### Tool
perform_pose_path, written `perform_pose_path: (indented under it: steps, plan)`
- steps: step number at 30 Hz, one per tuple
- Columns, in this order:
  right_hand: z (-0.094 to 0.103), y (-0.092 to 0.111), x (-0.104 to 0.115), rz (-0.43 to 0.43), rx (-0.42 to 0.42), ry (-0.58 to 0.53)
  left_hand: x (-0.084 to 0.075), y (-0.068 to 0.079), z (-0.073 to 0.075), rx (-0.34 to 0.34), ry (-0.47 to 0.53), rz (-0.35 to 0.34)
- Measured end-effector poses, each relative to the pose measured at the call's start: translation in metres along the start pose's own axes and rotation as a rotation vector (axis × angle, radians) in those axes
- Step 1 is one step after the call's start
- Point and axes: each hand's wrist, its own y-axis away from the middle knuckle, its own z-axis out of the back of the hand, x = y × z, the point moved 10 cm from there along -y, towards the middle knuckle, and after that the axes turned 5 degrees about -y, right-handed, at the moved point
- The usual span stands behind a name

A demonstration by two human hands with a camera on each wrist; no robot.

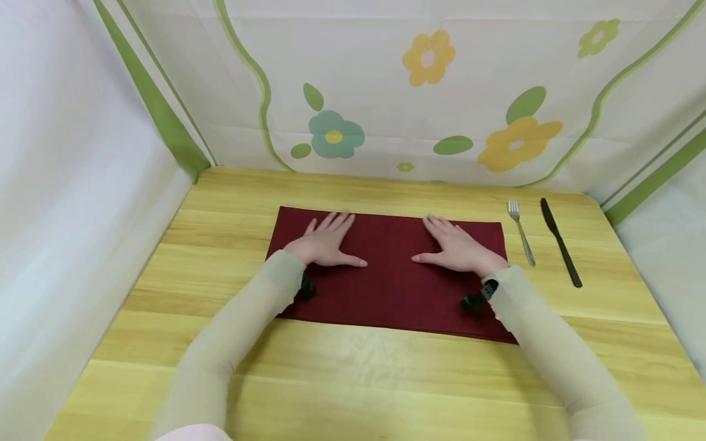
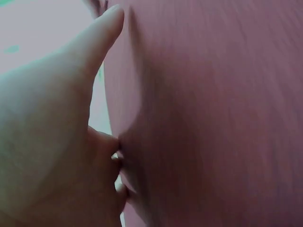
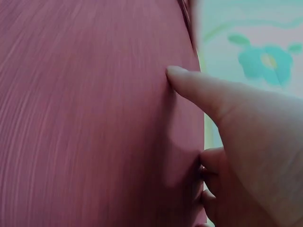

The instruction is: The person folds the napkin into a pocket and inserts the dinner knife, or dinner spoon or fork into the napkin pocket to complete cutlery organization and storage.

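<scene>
A dark red folded cloth point(image 1: 386, 288) lies flat on the wooden table, a long rectangle in the head view. On its left part rests my left hand point(image 1: 325, 242), fingers straight and spread toward the far edge, thumb out to the right. My right hand point(image 1: 458, 247) mirrors it on the right part, thumb pointing left. Both wrist views show the cloth close up: the left thumb point(image 2: 111, 21) and the right thumb point(image 3: 182, 78) lie over its surface, and the other fingertips are at its far edge. Neither hand grips anything.
To the right of the cloth lie a silver fork point(image 1: 521, 229) and a black knife point(image 1: 559, 242), side by side on the wooden table point(image 1: 353, 380). A white curtain point(image 1: 380, 73) with flower prints hangs behind the table, and white fabric point(image 1: 72, 202) borders the left side.
</scene>
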Motion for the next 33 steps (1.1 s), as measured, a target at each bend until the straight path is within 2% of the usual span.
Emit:
perform_pose_path:
  steps: [5, 9, 12, 15, 23, 26, 28, 33]
  plan:
    - [0.014, 0.028, -0.043, -0.083, -0.018, -0.058, 0.044, 0.019, 0.009, 0.001, 0.012, 0.109]
    - [0.024, 0.038, -0.064, -0.126, -0.011, -0.098, 0.059, 0.027, 0.015, 0.01, 0.016, 0.134]
    - [0.027, 0.034, -0.069, -0.139, 0.005, -0.137, 0.065, 0.028, 0.017, 0.025, 0.028, 0.143]
    - [0.029, 0.025, -0.067, -0.14, -0.012, -0.172, 0.075, 0.026, 0.019, 0.012, 0.041, 0.147]
    - [0.039, -0.001, -0.067, -0.122, -0.117, -0.197, 0.103, 0.02, 0.03, -0.096, 0.09, 0.114]
    - [0.041, 0.001, -0.065, -0.109, -0.128, -0.192, 0.108, 0.021, 0.031, -0.136, 0.138, 0.104]
    - [0.044, 0.008, -0.062, -0.091, -0.134, -0.19, 0.106, 0.027, 0.03, -0.145, 0.159, 0.091]
    - [0.049, 0.04, -0.051, -0.014, -0.171, -0.194, 0.09, 0.054, 0.021, -0.133, 0.175, 0.035]
